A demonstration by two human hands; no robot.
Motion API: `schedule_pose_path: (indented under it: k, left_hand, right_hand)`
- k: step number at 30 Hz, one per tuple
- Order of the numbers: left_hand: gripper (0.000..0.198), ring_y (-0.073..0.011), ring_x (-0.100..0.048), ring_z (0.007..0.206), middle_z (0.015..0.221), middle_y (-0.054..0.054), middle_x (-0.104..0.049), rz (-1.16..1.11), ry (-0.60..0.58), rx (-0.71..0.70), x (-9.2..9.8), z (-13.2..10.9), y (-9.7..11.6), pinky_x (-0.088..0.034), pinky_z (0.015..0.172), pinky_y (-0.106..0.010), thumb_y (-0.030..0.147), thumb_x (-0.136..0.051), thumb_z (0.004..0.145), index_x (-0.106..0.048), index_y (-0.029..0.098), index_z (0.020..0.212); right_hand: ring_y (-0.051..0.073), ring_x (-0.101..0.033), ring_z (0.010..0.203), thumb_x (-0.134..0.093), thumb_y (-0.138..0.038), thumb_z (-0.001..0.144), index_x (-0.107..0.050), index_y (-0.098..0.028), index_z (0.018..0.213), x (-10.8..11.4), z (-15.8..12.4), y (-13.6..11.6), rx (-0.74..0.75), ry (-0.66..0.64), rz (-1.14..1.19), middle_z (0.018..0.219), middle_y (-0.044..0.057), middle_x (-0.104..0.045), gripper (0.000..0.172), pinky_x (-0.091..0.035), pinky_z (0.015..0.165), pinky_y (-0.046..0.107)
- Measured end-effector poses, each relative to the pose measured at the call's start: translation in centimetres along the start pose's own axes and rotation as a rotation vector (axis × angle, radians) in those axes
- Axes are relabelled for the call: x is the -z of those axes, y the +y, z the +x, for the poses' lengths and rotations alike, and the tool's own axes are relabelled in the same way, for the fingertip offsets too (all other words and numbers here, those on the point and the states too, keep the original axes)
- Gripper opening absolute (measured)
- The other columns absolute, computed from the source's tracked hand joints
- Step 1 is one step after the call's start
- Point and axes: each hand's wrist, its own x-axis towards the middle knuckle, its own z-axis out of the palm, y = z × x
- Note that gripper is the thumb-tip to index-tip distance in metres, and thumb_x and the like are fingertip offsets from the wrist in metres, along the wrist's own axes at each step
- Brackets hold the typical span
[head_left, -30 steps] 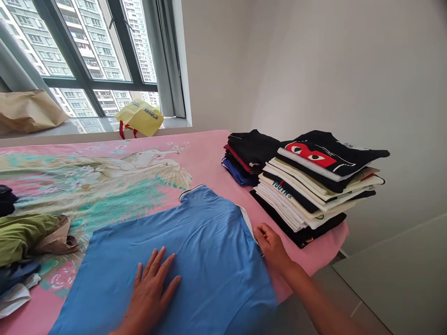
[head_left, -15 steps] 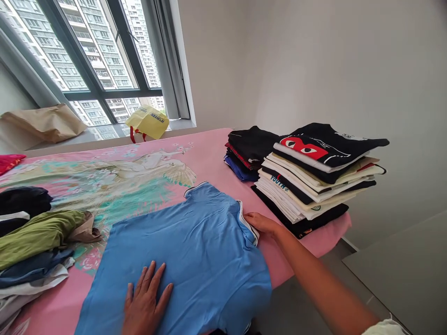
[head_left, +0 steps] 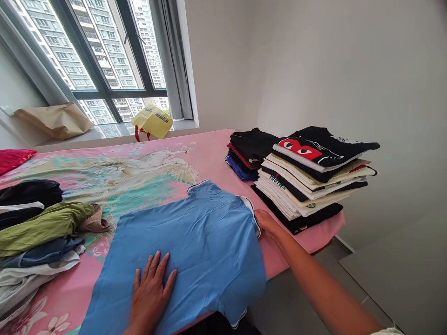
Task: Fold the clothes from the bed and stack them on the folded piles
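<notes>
Left hand (head_left: pixel 152 291) grip: flat, fingers spread, pressing blue shirt (head_left: pixel 195 232), holding nothing. Right hand (head_left: pixel 267 222) grip at sleeve hem, 3 o'clock; closure unclear. Shirt on bed (head_left: pixel 213 158), corner overhanging edge at 5 o'clock. Risk: overhang likely drags shirt off; sleeve tug could bunch cloth.

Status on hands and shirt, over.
Left hand flat on blue fabric T-shirt. Right hand at its sleeve edge, grip unclear. Stack of folded shirts close beside right hand.

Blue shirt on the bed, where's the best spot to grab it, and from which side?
I'd pinch the white-trimmed sleeve edge, coming in from the right, where the right hand sits. The blue shirt lies spread flat on the pink sheet, so only its edges offer something to pinch, and the left hand presses its near part flat.
</notes>
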Motion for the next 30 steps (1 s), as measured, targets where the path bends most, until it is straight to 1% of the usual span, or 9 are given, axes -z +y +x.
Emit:
schedule_pose_path:
  k: [4, 7, 9, 12, 16, 20, 24, 27, 30]
  left_hand:
    - [0.055, -0.0240, -0.027, 0.138, 0.148, -0.006, -0.036, -0.008, 0.064, 0.003, -0.4, -0.1, 0.0, -0.014, 0.113, -0.050, 0.048, -0.033, 0.088, -0.043, 0.024, 0.137]
    - [0.054, -0.0233, -0.029, 0.137, 0.147, -0.005, -0.038, -0.022, 0.114, -0.004, -0.8, -0.1, -0.1, -0.016, 0.112, -0.050, 0.048, -0.033, 0.089, -0.045, 0.023, 0.135]
    - [0.053, -0.0233, -0.029, 0.137, 0.147, -0.005, -0.038, -0.034, 0.126, -0.011, -1.0, -0.2, -0.2, -0.017, 0.112, -0.050, 0.048, -0.035, 0.089, -0.045, 0.023, 0.135]
    - [0.053, -0.0232, -0.029, 0.137, 0.146, -0.006, -0.040, -0.046, 0.142, -0.016, -1.0, -0.3, -0.3, -0.018, 0.112, -0.049, 0.047, -0.036, 0.089, -0.046, 0.022, 0.134]
    - [0.052, -0.0234, -0.030, 0.136, 0.146, -0.005, -0.041, -0.057, 0.162, -0.021, -1.1, -0.3, -0.3, -0.018, 0.112, -0.050, 0.048, -0.037, 0.089, -0.047, 0.023, 0.134]
    - [0.052, -0.0243, -0.032, 0.136, 0.145, -0.007, -0.041, -0.066, 0.165, -0.015, -1.2, -0.3, -0.3, -0.018, 0.111, -0.051, 0.048, -0.038, 0.088, -0.048, 0.023, 0.133]
    - [0.052, -0.0242, -0.031, 0.136, 0.146, -0.007, -0.040, -0.058, 0.152, -0.018, -1.1, -0.3, -0.2, -0.017, 0.112, -0.050, 0.049, -0.038, 0.088, -0.047, 0.023, 0.133]
    - [0.053, -0.0244, -0.030, 0.137, 0.147, -0.007, -0.038, -0.053, 0.135, -0.011, -1.1, -0.3, -0.1, -0.017, 0.111, -0.051, 0.049, -0.037, 0.089, -0.046, 0.023, 0.134]
    - [0.052, -0.0240, -0.029, 0.137, 0.148, -0.006, -0.037, -0.057, 0.130, -0.005, -1.0, -0.3, 0.0, -0.016, 0.112, -0.050, 0.048, -0.037, 0.089, -0.045, 0.024, 0.135]
  right_hand:
    - [0.009, -0.030, 0.047, -0.051, -0.044, 0.070, -0.038, -0.022, 0.054, -0.2, 0.2, 0.8, 0.028, 0.121, -0.019, 0.047, -0.007, -0.033, 0.030, -0.022, 0.044, 0.022]
    - [0.008, -0.031, 0.049, -0.056, -0.046, 0.065, -0.042, -0.020, 0.055, -0.4, 0.5, 0.9, 0.059, 0.160, -0.007, 0.048, -0.007, -0.035, 0.031, -0.023, 0.046, 0.021]
    - [0.008, -0.034, 0.050, -0.054, -0.045, 0.066, -0.044, -0.020, 0.058, -0.4, 0.6, 0.8, 0.061, 0.154, 0.028, 0.050, -0.007, -0.038, 0.028, -0.026, 0.047, 0.021]
    - [0.009, -0.036, 0.047, -0.054, -0.040, 0.064, -0.045, -0.020, 0.059, 0.0, 0.5, 0.5, 0.021, 0.086, 0.075, 0.049, -0.007, -0.041, 0.022, -0.029, 0.045, 0.021]
    - [0.010, -0.043, 0.048, -0.058, -0.039, 0.062, -0.050, -0.019, 0.060, 0.3, 0.9, 0.0, -0.007, 0.018, 0.102, 0.050, -0.005, -0.049, 0.021, -0.035, 0.047, 0.021]
    - [0.011, -0.046, 0.049, -0.060, -0.038, 0.063, -0.052, -0.018, 0.059, -0.1, 2.0, -0.8, -0.014, 0.059, 0.093, 0.047, -0.004, -0.050, 0.022, -0.036, 0.047, 0.022]
    - [0.013, -0.052, 0.054, -0.064, -0.041, 0.063, -0.056, -0.017, 0.060, -0.3, 2.6, -1.2, -0.006, 0.165, 0.073, 0.050, -0.002, -0.055, 0.025, -0.038, 0.049, 0.022]
    - [0.014, -0.055, 0.058, -0.062, -0.045, 0.066, -0.056, -0.018, 0.063, 0.2, 1.1, -0.7, -0.006, 0.259, 0.064, 0.055, -0.001, -0.058, 0.028, -0.041, 0.051, 0.022]
    - [0.014, -0.055, 0.055, -0.056, -0.053, 0.071, -0.056, -0.018, 0.069, 1.2, -2.7, 1.0, -0.017, 0.290, 0.069, 0.061, 0.001, -0.061, 0.035, -0.042, 0.048, 0.023]
